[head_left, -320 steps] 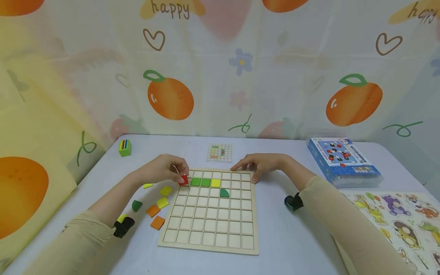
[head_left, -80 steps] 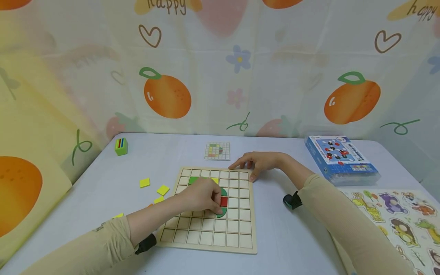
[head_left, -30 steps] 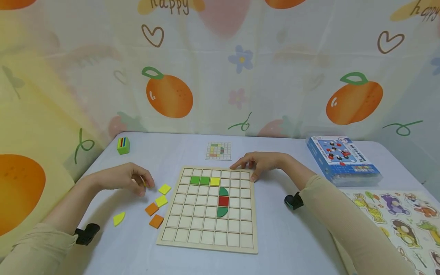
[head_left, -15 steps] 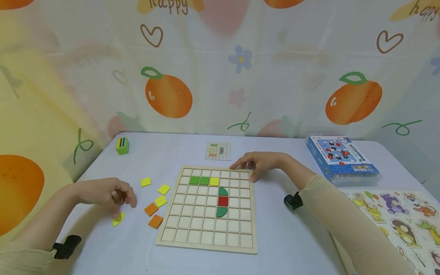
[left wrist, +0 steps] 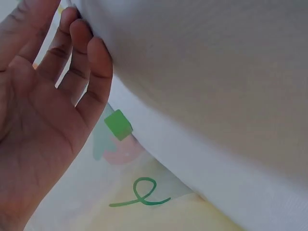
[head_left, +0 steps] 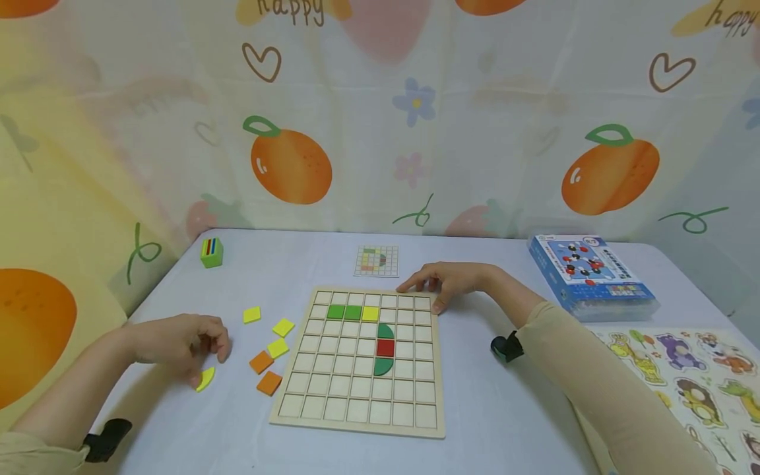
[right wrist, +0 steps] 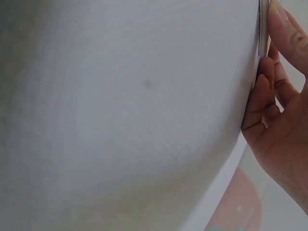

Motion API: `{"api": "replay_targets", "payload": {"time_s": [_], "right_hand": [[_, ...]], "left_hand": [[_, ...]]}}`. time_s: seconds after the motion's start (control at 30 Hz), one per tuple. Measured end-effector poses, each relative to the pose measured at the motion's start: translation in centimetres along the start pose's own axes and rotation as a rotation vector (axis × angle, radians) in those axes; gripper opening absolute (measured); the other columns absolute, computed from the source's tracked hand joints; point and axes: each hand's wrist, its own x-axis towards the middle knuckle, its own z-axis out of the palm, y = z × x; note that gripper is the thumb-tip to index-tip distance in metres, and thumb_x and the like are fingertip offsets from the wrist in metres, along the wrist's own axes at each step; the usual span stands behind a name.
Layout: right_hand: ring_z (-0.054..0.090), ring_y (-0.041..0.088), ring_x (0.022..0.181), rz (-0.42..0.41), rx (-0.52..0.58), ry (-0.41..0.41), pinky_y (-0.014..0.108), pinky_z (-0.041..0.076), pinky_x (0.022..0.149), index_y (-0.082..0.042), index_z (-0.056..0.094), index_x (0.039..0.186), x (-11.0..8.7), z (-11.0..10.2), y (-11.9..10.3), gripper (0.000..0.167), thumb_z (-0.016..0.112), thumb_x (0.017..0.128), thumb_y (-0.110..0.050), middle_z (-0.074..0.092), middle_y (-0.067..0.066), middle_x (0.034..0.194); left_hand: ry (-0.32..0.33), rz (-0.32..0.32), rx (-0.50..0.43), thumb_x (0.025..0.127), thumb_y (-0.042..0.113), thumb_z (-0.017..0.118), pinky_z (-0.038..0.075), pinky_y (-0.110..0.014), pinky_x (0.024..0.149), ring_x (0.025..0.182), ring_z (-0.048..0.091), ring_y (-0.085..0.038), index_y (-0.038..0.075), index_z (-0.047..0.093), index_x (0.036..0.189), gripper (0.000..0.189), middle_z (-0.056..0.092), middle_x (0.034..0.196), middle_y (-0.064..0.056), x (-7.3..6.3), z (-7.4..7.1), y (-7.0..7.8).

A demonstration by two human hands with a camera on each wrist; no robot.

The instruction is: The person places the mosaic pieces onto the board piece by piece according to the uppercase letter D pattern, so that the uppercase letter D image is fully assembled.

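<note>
My left hand [head_left: 178,340] is low over the table at the left, thumb tip on a yellow quarter-circle tile [head_left: 206,379]. Its fingers are loosely bent and apart from the tile; in the left wrist view, the palm of the left hand [left wrist: 45,101] holds nothing. The wooden grid board [head_left: 356,430] lies in the middle, bearing green squares [head_left: 336,311], a yellow square [head_left: 371,313], two dark green quarter-circles [head_left: 383,366] and a red square [head_left: 385,348]. My right hand [head_left: 446,284] rests at its upper right corner, thumb at the right edge, a finger at the top edge.
Yellow square tiles [head_left: 252,315] and orange square tiles [head_left: 270,382] lie loose left of the board. Behind it is a small pattern card [head_left: 377,261]. A green block [head_left: 212,253] stands back left; a blue box [head_left: 594,274] and a sticker sheet [head_left: 683,369] lie right.
Over the longer span, the red square and a second dark green quarter-circle came onto the board. My left hand then went left and down to the yellow quarter-circle. The right hand stayed put.
</note>
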Motion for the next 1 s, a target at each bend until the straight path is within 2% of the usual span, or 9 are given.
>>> {"api": "replay_targets", "payload": {"time_s": [0.17, 0.37, 0.6, 0.8, 1.0], "right_hand": [[0.044, 0.024, 0.105, -0.003, 0.008, -0.001, 0.032, 0.038, 0.087, -0.015, 0.053, 0.142, -0.04, 0.01, 0.05, 0.073, 0.081, 0.075, -0.012, 0.053, 0.014, 0.130], [0.044, 0.024, 0.104, -0.024, 0.013, -0.008, 0.033, 0.038, 0.087, -0.014, 0.053, 0.143, 0.03, 0.01, 0.20, 0.073, 0.080, 0.075, -0.011, 0.054, 0.015, 0.130], [0.044, 0.023, 0.104, -0.020, 0.008, -0.007, 0.032, 0.039, 0.087, -0.015, 0.053, 0.143, 0.07, -0.02, 0.27, 0.073, 0.080, 0.075, -0.012, 0.054, 0.014, 0.130], [0.044, 0.023, 0.103, -0.011, 0.010, -0.004, 0.032, 0.039, 0.086, -0.015, 0.054, 0.142, 0.09, -0.01, 0.25, 0.073, 0.080, 0.075, -0.012, 0.054, 0.014, 0.130], [0.043, 0.023, 0.103, -0.003, 0.002, -0.004, 0.032, 0.039, 0.085, -0.017, 0.054, 0.142, 0.10, -0.07, 0.29, 0.073, 0.080, 0.075, -0.013, 0.054, 0.013, 0.129]], "left_hand": [[0.050, -0.021, 0.049, 0.073, -0.004, 0.071, 0.038, -0.022, 0.062, 0.076, 0.047, -0.008, 0.010, 0.062, 0.093, 0.026, 0.050, 0.085, 0.000, 0.30, 0.42, 0.11], [0.095, -0.002, 0.069, 0.075, 0.007, 0.077, 0.038, -0.020, 0.061, 0.072, 0.047, -0.003, 0.011, 0.064, 0.089, 0.019, 0.051, 0.078, 0.004, 0.64, 0.29, -0.31], [0.108, 0.016, 0.064, 0.072, 0.023, 0.083, 0.039, -0.021, 0.063, 0.072, 0.049, -0.002, 0.011, 0.061, 0.090, 0.031, 0.052, 0.078, 0.002, 0.43, 0.13, -0.38], [0.102, 0.018, 0.038, 0.071, 0.018, 0.083, 0.040, -0.021, 0.061, 0.071, 0.049, -0.004, 0.008, 0.058, 0.088, 0.032, 0.051, 0.078, 0.001, 0.38, 0.18, 0.06], [0.142, 0.043, 0.066, 0.075, 0.021, 0.082, 0.043, -0.020, 0.063, 0.071, 0.053, -0.002, 0.008, 0.057, 0.083, 0.029, 0.057, 0.078, 0.004, 0.40, 0.02, -0.10]]}}
